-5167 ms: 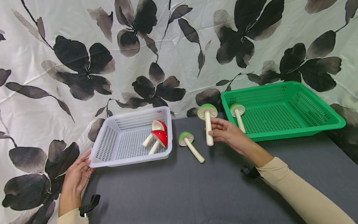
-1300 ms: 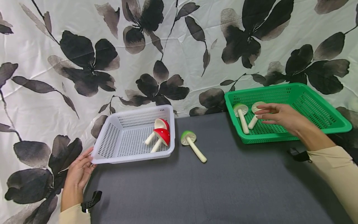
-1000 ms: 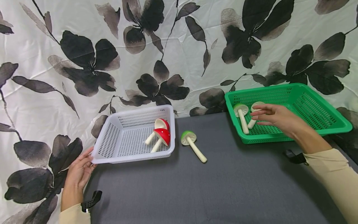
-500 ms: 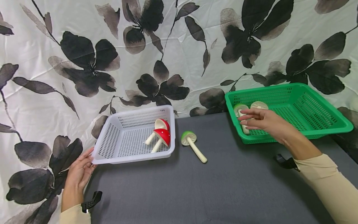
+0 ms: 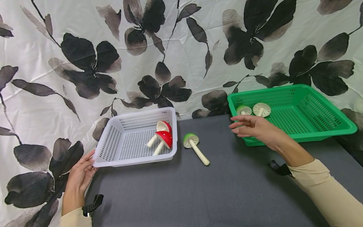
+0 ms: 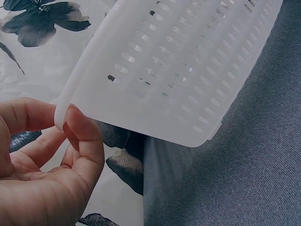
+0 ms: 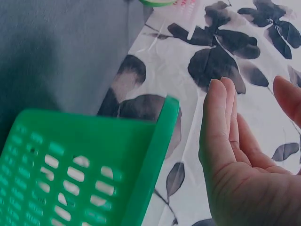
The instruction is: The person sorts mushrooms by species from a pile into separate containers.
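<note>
Between thumb and finger, my left hand (image 6: 61, 165) pinches the rim at the near left corner of the white basket (image 5: 133, 161). Two red-capped toy mushrooms (image 5: 164, 139) lie at that basket's right end. My right hand (image 5: 258, 130) holds nothing; its fingers are extended over the near left part of the green basket (image 5: 326, 132), pointing left. Inside the green basket, a green-capped mushroom (image 5: 244, 110) lies at the left, its stem mostly hidden by the hand. Beside it a second mushroom (image 5: 262, 110) shows its pale underside. Another green-capped mushroom (image 5: 195, 148) lies on the table between the baskets.
A dark grey cloth covers the table (image 5: 175, 195). Behind the baskets hangs a white curtain (image 5: 198, 94) with dark flowers, close to their back edges. The green basket's raised rim (image 7: 160, 141) stands near my right hand.
Earlier, the right hand held a green-capped mushroom above the table; that mushroom now lies in the green basket. The emptied right hand has since moved left. The left hand stays at its corner.
</note>
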Motion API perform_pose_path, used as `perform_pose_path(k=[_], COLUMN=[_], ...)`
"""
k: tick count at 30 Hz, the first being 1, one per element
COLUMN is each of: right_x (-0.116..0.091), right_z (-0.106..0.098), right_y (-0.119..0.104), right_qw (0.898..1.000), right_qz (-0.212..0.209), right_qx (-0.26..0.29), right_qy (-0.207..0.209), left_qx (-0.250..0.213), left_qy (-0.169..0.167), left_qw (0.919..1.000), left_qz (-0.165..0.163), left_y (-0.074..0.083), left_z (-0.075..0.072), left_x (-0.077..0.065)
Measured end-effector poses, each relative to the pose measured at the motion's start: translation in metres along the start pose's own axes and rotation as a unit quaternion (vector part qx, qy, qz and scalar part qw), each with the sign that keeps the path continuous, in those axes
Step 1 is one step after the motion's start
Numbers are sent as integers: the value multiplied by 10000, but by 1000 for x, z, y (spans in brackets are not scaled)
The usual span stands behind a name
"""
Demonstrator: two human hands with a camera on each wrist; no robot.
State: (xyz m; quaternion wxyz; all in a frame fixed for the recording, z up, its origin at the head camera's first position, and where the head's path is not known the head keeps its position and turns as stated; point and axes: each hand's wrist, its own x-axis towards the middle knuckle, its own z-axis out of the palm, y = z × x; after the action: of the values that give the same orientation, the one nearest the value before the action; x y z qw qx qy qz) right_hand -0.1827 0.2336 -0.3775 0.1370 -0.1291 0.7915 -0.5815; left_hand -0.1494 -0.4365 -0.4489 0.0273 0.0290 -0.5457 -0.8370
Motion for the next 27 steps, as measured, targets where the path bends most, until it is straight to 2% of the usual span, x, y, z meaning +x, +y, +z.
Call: perform_pose_path(k=[8,15,27], right_x=[6,13,24], right_z=[17,30,48], right_y=[0,4,12], right_qw=[10000,9995,9979], right_qz=[26,-70,-118], right_qx=[-2,245,451], right_qy=[-54,-192,-456], left_qx=[-20,47,104], left_qy=[-67,-48,84], left_qw=[10000,9999,9999], left_qz=[42,88,57], left_y=[-1,-2,-1], left_z=[-2,-2,-1], left_x=[0,-1,-1])
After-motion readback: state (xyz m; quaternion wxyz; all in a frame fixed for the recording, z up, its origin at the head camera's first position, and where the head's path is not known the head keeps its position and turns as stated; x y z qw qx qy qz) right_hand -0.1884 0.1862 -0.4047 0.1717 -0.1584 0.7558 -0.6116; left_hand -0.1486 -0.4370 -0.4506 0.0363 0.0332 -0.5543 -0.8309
